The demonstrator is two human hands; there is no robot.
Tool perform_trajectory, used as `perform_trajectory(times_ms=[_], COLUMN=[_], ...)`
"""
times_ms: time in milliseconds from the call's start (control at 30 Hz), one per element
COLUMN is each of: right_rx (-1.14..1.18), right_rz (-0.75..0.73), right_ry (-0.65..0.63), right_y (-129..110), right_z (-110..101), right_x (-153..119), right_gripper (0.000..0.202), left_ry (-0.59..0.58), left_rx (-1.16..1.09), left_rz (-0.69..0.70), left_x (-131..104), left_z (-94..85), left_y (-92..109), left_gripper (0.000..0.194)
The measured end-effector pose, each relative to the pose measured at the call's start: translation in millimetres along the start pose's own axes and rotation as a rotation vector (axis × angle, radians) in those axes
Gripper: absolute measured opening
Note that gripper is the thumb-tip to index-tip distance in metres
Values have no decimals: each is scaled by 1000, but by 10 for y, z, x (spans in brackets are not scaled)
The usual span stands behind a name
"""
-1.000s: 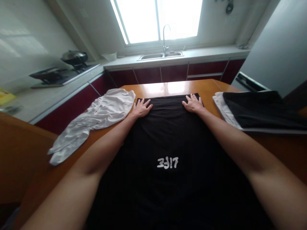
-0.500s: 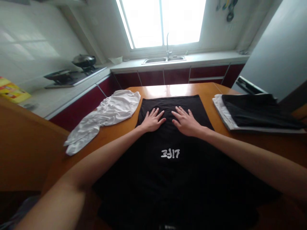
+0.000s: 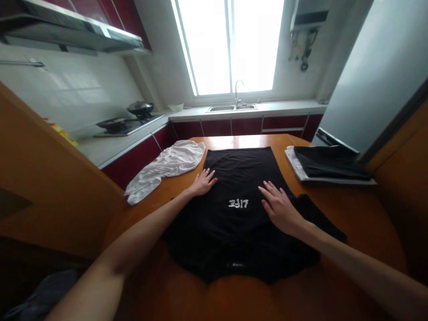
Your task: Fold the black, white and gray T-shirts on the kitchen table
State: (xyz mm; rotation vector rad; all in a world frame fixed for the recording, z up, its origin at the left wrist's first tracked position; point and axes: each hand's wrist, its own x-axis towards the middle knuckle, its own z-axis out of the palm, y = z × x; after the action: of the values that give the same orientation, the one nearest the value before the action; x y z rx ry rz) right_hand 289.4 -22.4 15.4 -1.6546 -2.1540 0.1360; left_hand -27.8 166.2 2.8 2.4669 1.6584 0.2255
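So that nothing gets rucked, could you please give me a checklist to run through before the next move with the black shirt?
1. Shirt spread out on the table: ok.
2. Far hem roughly straight: ok.
3. Gap between shirt and folded stack: ok.
4. Plenty of room at the far left corner: not ok, the crumpled white cloth lies close beside it.
5. Sleeve on the left side flat: cannot tell, the left forearm and dark fabric hide it.
6. Both hands clear of the shirt: not ok, the left hand is at its edge; whether the right hand touches is unclear.
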Motion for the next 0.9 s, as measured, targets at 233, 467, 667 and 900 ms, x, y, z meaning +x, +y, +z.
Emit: perform_trajectory(times_ms=[233,467,667,900], right_rx=[-87,-134,-114,-25], right_rz=[33,0,-103,-214], right_ry=[73,-58,1,-235], right_y=[199,204,-13,-144], right_z=[60,83,-30,-82], right_x=[-500,-743,-876,-1096], right_gripper=[53,57,55,63], left_ry=[230,-107,-33,-254], left_rx=[-19,66,21,-36], left_rz=[94,249,402,587], left_x=[-675,-1497,-1781,-2125], left_z=[-227,14,-150,-66], left_y=[179,488,778,1012], left_gripper=[67,65,63,61])
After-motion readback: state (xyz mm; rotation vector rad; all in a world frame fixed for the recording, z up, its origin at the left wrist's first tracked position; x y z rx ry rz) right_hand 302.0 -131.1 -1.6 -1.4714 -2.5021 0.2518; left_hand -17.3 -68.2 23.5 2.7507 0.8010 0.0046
